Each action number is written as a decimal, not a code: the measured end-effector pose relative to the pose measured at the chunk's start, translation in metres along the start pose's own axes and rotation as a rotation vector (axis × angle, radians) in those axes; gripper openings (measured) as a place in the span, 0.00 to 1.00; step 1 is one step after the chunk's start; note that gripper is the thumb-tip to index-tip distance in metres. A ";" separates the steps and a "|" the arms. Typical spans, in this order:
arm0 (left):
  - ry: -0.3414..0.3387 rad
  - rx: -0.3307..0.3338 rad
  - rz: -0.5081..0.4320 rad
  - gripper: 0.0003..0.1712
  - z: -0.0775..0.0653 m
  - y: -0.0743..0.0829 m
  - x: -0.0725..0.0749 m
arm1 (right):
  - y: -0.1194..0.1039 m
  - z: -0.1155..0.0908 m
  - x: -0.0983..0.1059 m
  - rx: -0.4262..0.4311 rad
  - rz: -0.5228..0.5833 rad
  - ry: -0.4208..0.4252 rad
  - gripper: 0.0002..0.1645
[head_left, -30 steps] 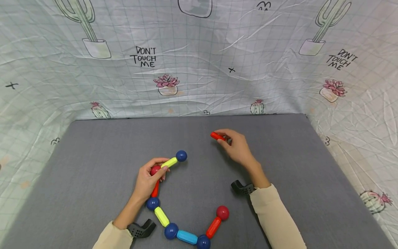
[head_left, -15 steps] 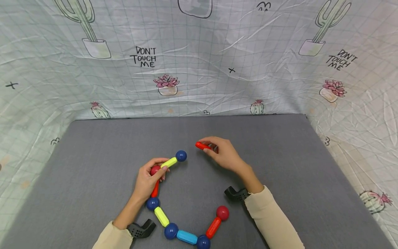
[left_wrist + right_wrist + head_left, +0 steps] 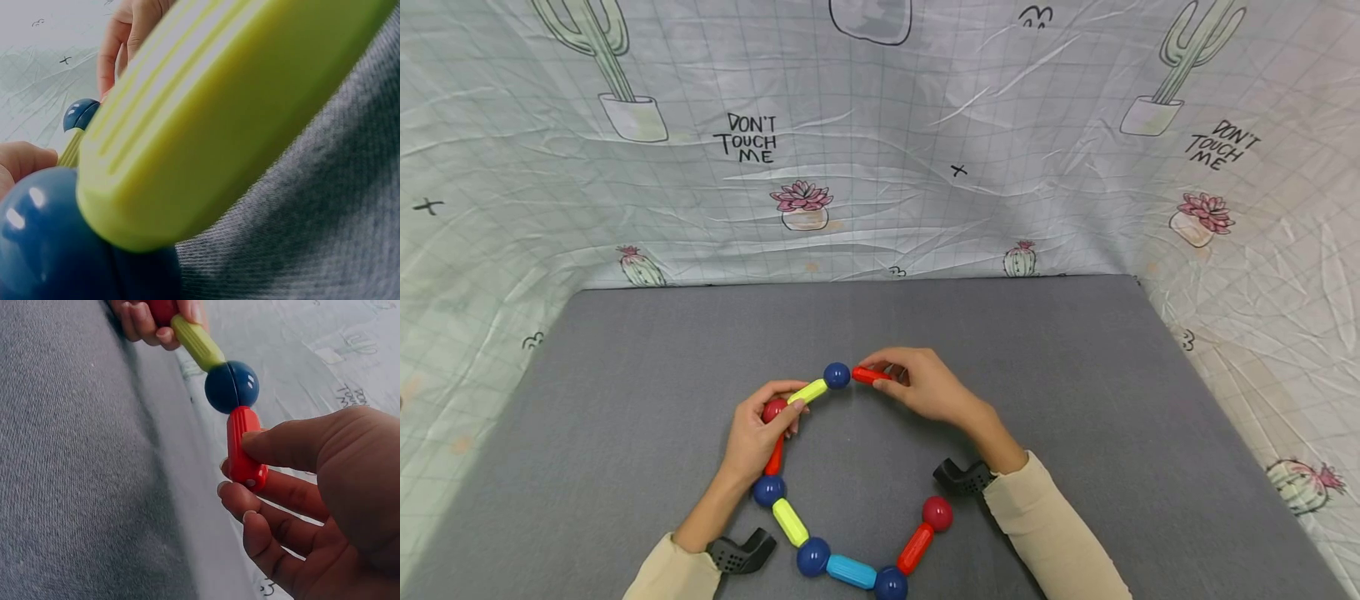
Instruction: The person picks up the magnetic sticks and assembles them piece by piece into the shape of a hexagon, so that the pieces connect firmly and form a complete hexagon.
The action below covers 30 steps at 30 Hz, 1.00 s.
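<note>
A chain of coloured rods and balls curves round the near middle of the table. My left hand grips it at a red ball, thumb on the yellow-green rod that runs up to a blue ball. Between thumb and fingers my right hand pinches a loose-ended red rod; its tip meets the blue ball in the right wrist view. A yellow-green rod and a blue ball of the chain fill much of the left wrist view.
The chain goes on through a blue ball, a yellow-green rod, a light blue rod and a red rod to a red ball near my right forearm. A printed cloth hangs behind the grey table.
My right hand has moved left and towards me, bringing the red rod to the blue ball at the chain's far end. My left hand has stayed on the chain.
</note>
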<state>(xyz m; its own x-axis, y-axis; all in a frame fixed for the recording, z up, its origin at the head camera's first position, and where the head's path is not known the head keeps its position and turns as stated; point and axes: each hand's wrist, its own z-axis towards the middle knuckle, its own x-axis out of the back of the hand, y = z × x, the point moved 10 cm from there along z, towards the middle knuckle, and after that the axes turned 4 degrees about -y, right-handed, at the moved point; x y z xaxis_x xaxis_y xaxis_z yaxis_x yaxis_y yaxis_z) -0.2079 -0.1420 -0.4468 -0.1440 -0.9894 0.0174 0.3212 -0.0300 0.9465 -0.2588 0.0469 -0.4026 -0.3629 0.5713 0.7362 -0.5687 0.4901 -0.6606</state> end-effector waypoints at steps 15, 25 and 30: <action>-0.173 0.122 -0.108 0.14 0.001 -0.006 -0.003 | -0.009 0.001 -0.007 0.000 0.049 -0.009 0.15; -0.275 0.203 -0.041 0.22 0.001 -0.008 -0.004 | -0.013 0.002 -0.013 -0.001 0.061 -0.020 0.16; -0.219 0.197 -0.035 0.20 0.001 -0.011 0.000 | -0.007 0.000 -0.012 -0.026 0.095 -0.050 0.19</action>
<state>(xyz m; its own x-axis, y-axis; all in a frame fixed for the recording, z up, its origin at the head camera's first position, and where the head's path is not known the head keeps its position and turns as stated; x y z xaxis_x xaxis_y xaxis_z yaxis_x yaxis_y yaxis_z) -0.2125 -0.1419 -0.4568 -0.3571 -0.9335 0.0321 0.1272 -0.0145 0.9918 -0.2505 0.0364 -0.4070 -0.4512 0.5822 0.6764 -0.5110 0.4528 -0.7306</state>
